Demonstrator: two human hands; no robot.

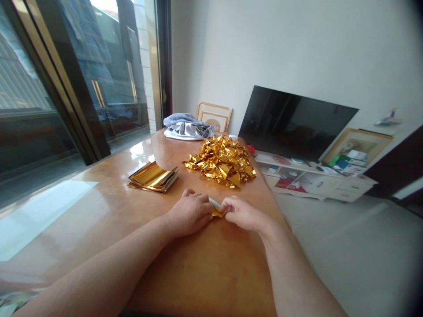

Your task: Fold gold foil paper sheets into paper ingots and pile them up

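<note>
At the far left, sunlight falls in a pale patch on the glossy brown wooden table where I sit beside the dark-framed sliding glass door. Further in, a flat stack of shiny gold foil sheets lies on the tabletop, well apart from my hands. My left hand rests knuckles-up on the wood, its fingers curled down and pressed onto the small folded piece of gold foil paper that sits on the table between my two hands. A pale edge of it shows just above the gold part. My right hand meets it from the other side, fingertips bunched and pinching the piece's right end, so the two hands almost touch. Beyond them, toward the table's far end, a loose heap of folded gold foil shapes is piled up, and behind that lies a crumpled grey and white cloth. To the right, a black flat television screen stands on a low white cabinet against the wall.
</note>
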